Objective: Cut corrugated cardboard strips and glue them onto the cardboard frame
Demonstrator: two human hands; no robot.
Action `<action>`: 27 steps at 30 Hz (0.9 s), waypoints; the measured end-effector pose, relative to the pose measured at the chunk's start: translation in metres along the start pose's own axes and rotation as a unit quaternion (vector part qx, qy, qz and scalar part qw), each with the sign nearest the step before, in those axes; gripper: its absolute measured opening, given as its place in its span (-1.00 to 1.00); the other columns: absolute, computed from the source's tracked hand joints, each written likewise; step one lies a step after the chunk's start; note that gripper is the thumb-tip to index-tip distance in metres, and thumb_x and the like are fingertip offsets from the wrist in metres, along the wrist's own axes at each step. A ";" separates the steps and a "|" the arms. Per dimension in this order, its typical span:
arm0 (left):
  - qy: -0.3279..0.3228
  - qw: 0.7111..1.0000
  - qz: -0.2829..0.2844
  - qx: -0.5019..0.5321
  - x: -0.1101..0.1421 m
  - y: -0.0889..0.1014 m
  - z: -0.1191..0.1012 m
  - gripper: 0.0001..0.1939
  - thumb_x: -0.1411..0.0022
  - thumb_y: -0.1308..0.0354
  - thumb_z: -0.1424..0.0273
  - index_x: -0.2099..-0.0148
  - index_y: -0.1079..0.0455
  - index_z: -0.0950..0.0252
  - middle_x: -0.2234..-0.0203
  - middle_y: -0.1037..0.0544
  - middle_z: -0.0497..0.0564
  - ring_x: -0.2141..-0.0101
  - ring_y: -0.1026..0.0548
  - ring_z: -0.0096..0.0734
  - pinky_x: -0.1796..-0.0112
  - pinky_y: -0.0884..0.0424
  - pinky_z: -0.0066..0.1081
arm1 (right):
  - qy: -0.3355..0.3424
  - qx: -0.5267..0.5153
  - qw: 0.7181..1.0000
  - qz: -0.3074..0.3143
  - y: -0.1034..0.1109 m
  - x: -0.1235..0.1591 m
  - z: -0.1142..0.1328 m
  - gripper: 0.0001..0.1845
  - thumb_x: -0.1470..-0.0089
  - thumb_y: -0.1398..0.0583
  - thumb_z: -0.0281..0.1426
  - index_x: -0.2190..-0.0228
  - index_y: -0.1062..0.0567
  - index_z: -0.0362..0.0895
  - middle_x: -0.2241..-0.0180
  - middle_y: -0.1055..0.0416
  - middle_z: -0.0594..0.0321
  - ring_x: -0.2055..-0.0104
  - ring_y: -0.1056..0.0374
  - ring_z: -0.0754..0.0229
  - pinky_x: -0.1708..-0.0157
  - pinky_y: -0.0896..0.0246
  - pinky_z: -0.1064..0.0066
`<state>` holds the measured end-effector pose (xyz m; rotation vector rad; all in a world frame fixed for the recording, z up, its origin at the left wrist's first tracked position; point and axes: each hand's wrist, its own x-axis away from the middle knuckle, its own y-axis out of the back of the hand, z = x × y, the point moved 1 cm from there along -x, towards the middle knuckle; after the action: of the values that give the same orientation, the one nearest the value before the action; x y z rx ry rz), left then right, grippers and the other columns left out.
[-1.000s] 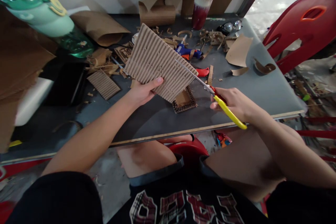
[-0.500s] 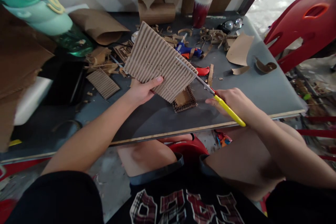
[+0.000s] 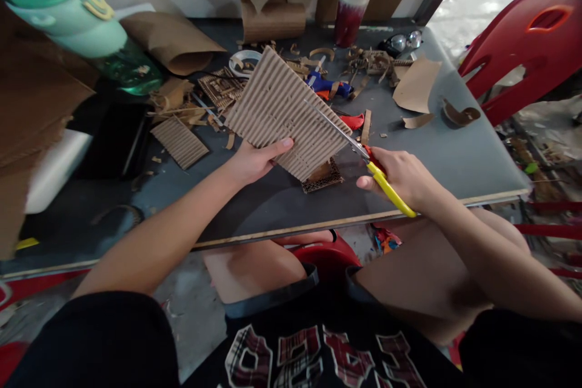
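Observation:
My left hand (image 3: 259, 160) pinches the lower left edge of a corrugated cardboard sheet (image 3: 284, 112), thumb on top and fingers beneath. The sheet is tilted above the table, ridges facing up. In my right hand (image 3: 398, 173) is a pair of scissors (image 3: 386, 188) with yellow handles. One blade lies over the right part of the sheet; the other blade is hidden below it. Under the sheet's lower corner sits a small open cardboard box (image 3: 325, 176), partly covered. A smaller corrugated piece (image 3: 180, 142) lies flat to the left of my left hand.
A green bottle (image 3: 104, 42) and a black phone-like object (image 3: 116, 139) are at the left. Behind the sheet lie a blue glue gun (image 3: 334, 86), a tape roll (image 3: 240, 62) and cardboard scraps. A drink cup (image 3: 354, 0) stands at the back, sunglasses (image 3: 400, 42) beside it.
The cardboard sheet and my left hand have shifted right and slightly down, uncovering the tape roll. The scissor handles have moved slightly up and left, and the sheet lies further between the blades.

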<state>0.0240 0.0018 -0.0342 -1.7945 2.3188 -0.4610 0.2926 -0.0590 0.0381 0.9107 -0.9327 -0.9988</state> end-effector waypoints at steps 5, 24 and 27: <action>-0.012 1.000 0.007 0.003 0.001 -0.003 0.000 -0.16 0.22 -0.58 0.13 -0.12 -0.37 0.10 0.10 -0.60 0.05 -0.13 -0.49 0.01 -0.12 -0.50 -0.06 | -0.004 0.003 1.000 -0.010 -0.002 -0.002 -0.002 -0.19 -0.03 0.23 0.44 0.53 -0.17 -0.05 0.60 -0.23 0.25 0.56 -0.03 0.25 0.47 0.12 0.36; -0.064 0.996 -0.049 0.043 -0.019 0.019 -0.020 -0.51 0.16 -0.52 0.06 0.29 -0.47 0.24 0.43 -0.55 -0.05 0.24 -0.58 -0.22 0.16 -0.56 -0.25 | -0.007 -0.020 1.000 0.003 0.008 -0.002 -0.004 -0.23 -0.05 0.10 0.40 0.60 -0.18 -0.05 0.65 -0.15 0.30 0.58 0.01 0.28 0.50 0.11 0.35; -0.060 0.997 -0.047 0.003 -0.017 0.016 -0.019 -0.50 0.16 -0.54 0.07 0.28 -0.47 0.24 0.41 -0.54 -0.02 0.18 -0.58 -0.16 0.11 -0.55 -0.18 | -0.014 -0.013 1.000 0.015 0.011 -0.001 -0.006 -0.18 0.06 0.07 0.46 0.44 -0.28 -0.07 0.50 -0.34 0.22 0.50 -0.17 0.20 0.45 0.02 0.35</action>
<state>0.0075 0.0244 -0.0231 -1.8803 2.1587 -0.3619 0.3012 -0.0540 0.0466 0.8599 -0.9525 -0.9991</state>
